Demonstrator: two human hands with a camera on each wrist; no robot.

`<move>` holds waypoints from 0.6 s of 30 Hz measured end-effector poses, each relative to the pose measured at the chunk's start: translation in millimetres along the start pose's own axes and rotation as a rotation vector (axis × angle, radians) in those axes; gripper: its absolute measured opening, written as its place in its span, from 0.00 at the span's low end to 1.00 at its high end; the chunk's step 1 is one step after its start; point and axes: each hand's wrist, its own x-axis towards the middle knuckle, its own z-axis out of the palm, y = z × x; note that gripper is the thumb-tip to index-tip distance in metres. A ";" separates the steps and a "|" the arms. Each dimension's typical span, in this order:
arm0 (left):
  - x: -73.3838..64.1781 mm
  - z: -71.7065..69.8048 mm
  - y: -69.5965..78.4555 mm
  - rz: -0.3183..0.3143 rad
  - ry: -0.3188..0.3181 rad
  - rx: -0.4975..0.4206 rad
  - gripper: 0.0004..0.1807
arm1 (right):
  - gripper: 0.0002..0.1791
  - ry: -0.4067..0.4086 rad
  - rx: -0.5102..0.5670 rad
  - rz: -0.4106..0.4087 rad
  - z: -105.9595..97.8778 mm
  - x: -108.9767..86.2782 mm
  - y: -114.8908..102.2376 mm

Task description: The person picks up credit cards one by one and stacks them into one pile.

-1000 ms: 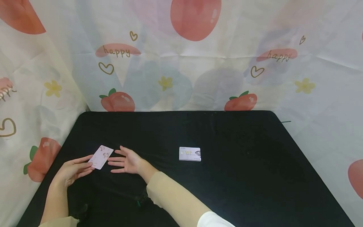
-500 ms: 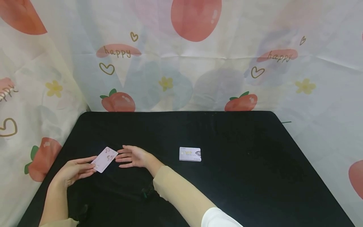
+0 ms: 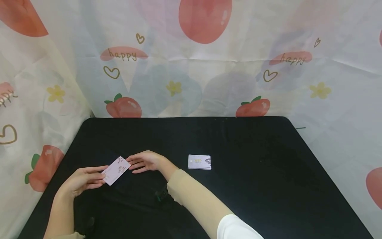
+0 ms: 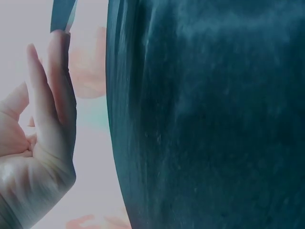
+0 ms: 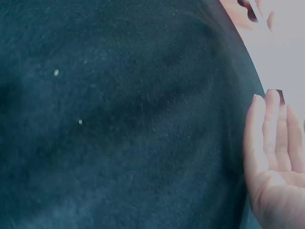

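Observation:
A pale pink card (image 3: 116,170) with a small flower print is pinched at its lower left end by my left hand (image 3: 82,181). It is held tilted above the black table. In the left wrist view the card (image 4: 62,15) appears edge-on at the fingertips of my left hand (image 4: 45,124). Just right of the card's upper right corner is my right hand (image 3: 147,161), its fingers extended and relaxed. Its fingertips reach that corner; whether they touch it I cannot tell. The right wrist view shows straight fingers on my right hand (image 5: 276,152).
A white card (image 3: 199,162) marked VIP lies flat near the middle of the black table (image 3: 256,186); it may be a stack. A patterned cloth (image 3: 191,76) hangs behind the table and along its left side.
My left hand has carried the pink card a little to the right. My right hand has drifted right and slightly up, staying beside the card. The VIP card has not moved.

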 end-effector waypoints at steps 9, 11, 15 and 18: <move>4.2 10.4 -1.4 -0.001 -0.020 0.020 0.13 | 0.15 0.023 -0.094 -0.010 -6.2 -5.6 -4.3; 5.1 12.4 -1.6 0.005 -0.022 0.027 0.12 | 0.15 0.030 -0.115 -0.013 -8.1 -6.6 -4.5; 7.2 16.2 -1.5 0.011 -0.021 0.036 0.13 | 0.16 0.051 -0.150 -0.018 -12.0 -8.2 -4.6; 8.6 18.9 -1.4 0.018 -0.023 0.041 0.13 | 0.17 0.064 -0.162 -0.023 -14.5 -8.6 -3.9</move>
